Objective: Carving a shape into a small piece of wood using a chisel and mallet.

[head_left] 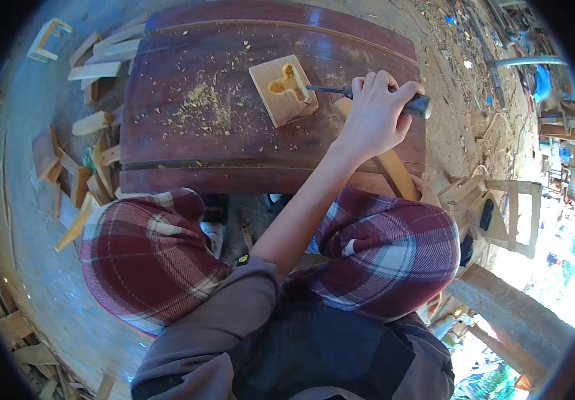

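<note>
My left hand reaches across to the right and is closed round a chisel with a dark handle. The chisel lies nearly level, its tip at the right side of a pale wooden block. A rounded, three-armed hollow is cut into the block's top, with yellowish wood inside. Below the left hand, a long wooden bar, perhaps a mallet, slants down toward my right knee. My right hand is round its lower end, mostly hidden behind the knee.
The block sits on a dark reddish wooden bench strewn with shavings. Wood offcuts are piled along the bench's left side. My plaid-covered knees are against its near edge. A wooden frame stands at the right.
</note>
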{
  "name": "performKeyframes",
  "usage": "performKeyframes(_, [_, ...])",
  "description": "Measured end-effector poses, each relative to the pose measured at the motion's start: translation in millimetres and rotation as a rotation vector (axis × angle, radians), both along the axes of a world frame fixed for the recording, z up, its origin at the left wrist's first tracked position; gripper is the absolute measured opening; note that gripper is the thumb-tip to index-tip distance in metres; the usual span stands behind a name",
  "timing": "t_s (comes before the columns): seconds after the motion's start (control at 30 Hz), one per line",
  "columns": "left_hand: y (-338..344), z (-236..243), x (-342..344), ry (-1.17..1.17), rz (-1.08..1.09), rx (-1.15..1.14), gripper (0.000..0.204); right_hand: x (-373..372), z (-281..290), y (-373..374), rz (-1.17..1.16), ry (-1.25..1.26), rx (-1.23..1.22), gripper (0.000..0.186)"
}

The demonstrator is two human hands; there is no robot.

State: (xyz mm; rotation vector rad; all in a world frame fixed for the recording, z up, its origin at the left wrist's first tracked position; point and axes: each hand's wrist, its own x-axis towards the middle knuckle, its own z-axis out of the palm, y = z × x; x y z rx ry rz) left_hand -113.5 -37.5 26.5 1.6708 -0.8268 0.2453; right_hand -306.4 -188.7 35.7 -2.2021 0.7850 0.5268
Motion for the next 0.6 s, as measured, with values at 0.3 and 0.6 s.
performKeyframes(0.3, [-9,-25,-9,-0.058,0.036,0.062,0.046,-12,-17,-20,-0.378,-0.324,-0.240,0.082])
performKeyframes(0.6, [-10,-33,-15,-0.038,-0.051,0.131,0.033,-12,-21,-19,-0.489,-0.446,-0.221,0.089])
